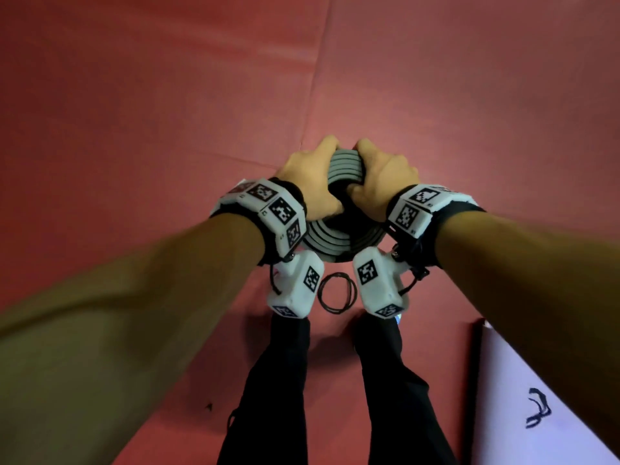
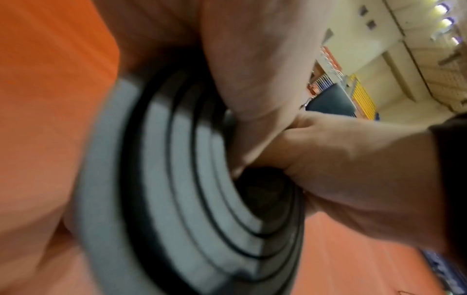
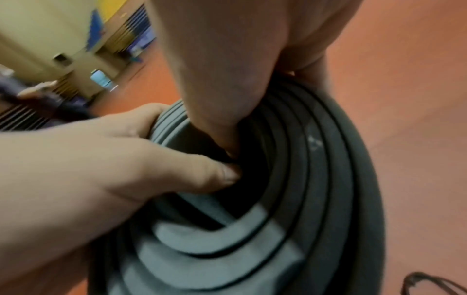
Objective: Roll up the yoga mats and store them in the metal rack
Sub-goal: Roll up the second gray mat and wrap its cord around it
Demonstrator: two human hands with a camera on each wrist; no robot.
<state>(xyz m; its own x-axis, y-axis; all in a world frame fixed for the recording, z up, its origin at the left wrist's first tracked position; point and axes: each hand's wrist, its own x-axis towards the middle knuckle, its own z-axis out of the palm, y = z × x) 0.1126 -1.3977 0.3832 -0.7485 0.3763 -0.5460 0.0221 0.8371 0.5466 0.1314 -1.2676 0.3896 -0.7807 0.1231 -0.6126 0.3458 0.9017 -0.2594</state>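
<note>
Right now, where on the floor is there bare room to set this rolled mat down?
Bare red floor spreads ahead of and to the left of both hands. It is crowded near the feet: the black elastic loop lies below the rolled mat, and a white sheet borders the lower right.

Rolled mat (image 1: 342, 166): grey layers split by black lines, spiral at the end. Floor (image 1: 134, 95): plain red. Wrist units (image 1: 268, 209): white, black-and-white square codes. Elastic loop (image 1: 336, 293): black. Trousers (image 1: 268, 380): black. Sheet (image 1: 523, 380): pale lilac, dark blue mark.
</note>
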